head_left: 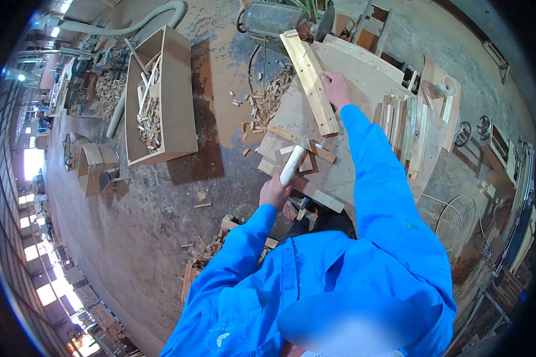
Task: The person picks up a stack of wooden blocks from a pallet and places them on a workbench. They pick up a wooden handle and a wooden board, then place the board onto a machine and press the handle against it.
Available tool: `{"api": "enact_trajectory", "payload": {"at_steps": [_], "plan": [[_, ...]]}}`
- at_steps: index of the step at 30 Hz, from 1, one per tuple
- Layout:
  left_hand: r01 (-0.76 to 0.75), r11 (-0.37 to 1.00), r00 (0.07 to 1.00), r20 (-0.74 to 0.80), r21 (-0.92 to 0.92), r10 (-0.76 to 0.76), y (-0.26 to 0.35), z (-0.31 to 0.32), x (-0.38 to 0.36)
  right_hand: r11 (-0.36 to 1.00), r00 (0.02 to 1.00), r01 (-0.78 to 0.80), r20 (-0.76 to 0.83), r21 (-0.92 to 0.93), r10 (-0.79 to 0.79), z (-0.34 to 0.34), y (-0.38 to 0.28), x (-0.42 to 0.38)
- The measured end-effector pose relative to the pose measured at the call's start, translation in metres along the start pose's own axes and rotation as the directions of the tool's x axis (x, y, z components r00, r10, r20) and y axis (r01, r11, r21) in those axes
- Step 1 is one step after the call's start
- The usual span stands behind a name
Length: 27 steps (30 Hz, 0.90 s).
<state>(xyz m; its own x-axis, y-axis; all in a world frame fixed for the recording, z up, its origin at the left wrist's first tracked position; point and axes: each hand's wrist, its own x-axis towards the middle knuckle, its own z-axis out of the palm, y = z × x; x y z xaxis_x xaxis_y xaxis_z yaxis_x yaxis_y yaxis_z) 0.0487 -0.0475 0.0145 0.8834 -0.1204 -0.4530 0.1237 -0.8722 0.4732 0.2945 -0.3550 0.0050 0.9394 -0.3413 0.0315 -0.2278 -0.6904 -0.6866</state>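
Observation:
My left hand (274, 193) grips a pale wooden handle (293, 165) that points away from me, resting over a small wood piece at the near edge of the worktable (369, 83). My right hand (337, 89) is stretched forward and presses on a long grooved wooden rail (311, 80) that lies along the table toward a machine with a motor (274, 18). Both arms wear bright blue sleeves.
A stack of wood slats (408, 128) lies on the table to the right. Small offcuts (271, 95) litter the floor left of the table. A large open wooden crate (158, 98) with scrap sticks stands at left. A white roll (446, 88) sits far right.

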Motion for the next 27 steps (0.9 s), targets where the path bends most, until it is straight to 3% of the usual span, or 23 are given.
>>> {"api": "enact_trajectory", "payload": {"at_steps": [2,7,23,27], "plan": [[-0.053,0.999,0.999,-0.007,-0.012,0.053,-0.005,-0.001,-0.005,0.999,0.999,0.037,0.016,0.028,-0.037,0.006,-0.001,0.007],[0.071,0.997,0.997,0.033,-0.036,-0.070,0.001,-0.006,-0.010,0.998,0.998,0.066,0.022,-0.005,-0.065,0.015,-0.006,0.021],[0.069,0.997,0.996,0.065,-0.026,-0.068,0.018,-0.002,0.016,0.997,0.996,0.080,-0.028,0.008,-0.080,0.009,0.004,0.051],[0.008,1.000,1.000,-0.018,-0.011,-0.008,0.031,-0.001,0.028,0.998,0.998,0.061,-0.027,0.001,-0.061,0.001,0.006,0.068]]}}
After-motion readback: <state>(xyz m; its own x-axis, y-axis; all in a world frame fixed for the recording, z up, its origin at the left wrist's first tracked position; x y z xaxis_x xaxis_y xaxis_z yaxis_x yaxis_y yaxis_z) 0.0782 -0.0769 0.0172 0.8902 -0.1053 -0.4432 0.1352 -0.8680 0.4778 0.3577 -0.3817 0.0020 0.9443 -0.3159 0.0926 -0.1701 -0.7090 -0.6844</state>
